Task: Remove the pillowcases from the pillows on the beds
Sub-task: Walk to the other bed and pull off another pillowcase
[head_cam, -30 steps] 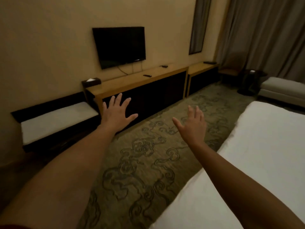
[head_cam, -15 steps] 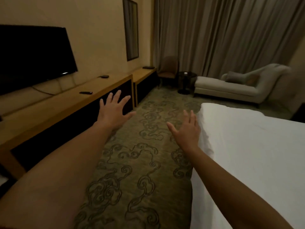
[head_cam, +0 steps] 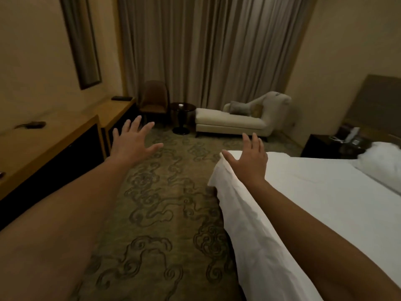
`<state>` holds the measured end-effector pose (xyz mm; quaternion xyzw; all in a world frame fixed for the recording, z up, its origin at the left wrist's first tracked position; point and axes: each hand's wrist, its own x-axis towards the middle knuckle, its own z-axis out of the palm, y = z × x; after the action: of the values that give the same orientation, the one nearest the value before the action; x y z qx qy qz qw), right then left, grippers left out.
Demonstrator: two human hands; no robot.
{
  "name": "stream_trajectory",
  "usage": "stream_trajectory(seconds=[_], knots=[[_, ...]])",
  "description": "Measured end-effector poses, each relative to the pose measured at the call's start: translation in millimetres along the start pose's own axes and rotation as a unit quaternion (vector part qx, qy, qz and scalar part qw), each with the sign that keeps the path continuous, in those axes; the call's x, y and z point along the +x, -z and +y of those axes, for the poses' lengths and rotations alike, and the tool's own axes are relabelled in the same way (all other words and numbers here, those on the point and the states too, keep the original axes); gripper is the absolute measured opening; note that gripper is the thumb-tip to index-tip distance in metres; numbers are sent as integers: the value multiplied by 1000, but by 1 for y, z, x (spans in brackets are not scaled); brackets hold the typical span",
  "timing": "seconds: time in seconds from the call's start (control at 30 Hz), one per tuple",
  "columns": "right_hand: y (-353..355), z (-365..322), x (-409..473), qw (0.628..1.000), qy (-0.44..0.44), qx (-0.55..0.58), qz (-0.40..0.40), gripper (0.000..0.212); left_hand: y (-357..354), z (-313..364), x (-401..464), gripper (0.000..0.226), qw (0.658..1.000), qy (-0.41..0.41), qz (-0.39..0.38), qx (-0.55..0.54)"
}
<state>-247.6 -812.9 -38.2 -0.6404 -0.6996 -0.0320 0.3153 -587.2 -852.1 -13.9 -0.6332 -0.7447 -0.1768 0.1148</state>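
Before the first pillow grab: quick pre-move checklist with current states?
1. Left hand free: ok, open, fingers spread, holding nothing.
2. Right hand free: ok, open, above the bed's near corner, gripping nothing.
3. Pillow located: ok, white pillow at the far right edge near the headboard, partly cut off.
4. Pillow within reach: not ok, both hands are well short of it, at the foot end of the bed.
5. Path along the carpet beside the bed: ok, nothing lying on it.
6. Pillowcase opening side: cannot tell, too blurred.
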Motion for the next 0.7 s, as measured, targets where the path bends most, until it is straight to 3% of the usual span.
stream_trajectory(seconds=[0.13,0.17,0.33,0.37,0.43,0.47,0.53,0.57,0.63,0.7], knots=[[-36,-22,63,999,-24,-33,17,93,-35,-35,91,83,1000,-18,-17,6],[-65,-37,127,998,-44,-37,30,92,-55,-44,175,83,999,-37,-24,-24],[-104,-43,226,994,-74,-62,53,89,-98,-23,301,81,993,-119,-15,-13],[-146,-28,279,991,-96,-66,63,90,-140,-11,371,81,989,-136,-28,-48],[-158,-19,294,990,-108,-73,54,90,-157,0,393,81,986,-165,-20,-22],[-209,3,362,988,-125,-69,58,91,-205,14,472,81,984,-166,-29,-51],[-221,9,387,988,-126,-77,49,92,-219,21,499,82,983,-180,-24,-34],[-256,32,457,986,-137,-74,54,92,-254,39,576,81,982,-176,-32,-60],[-261,38,482,986,-133,-88,55,93,-261,45,603,80,982,-181,-14,-53],[-290,63,564,983,-153,-81,56,93,-291,69,696,80,980,-185,-12,-66]])
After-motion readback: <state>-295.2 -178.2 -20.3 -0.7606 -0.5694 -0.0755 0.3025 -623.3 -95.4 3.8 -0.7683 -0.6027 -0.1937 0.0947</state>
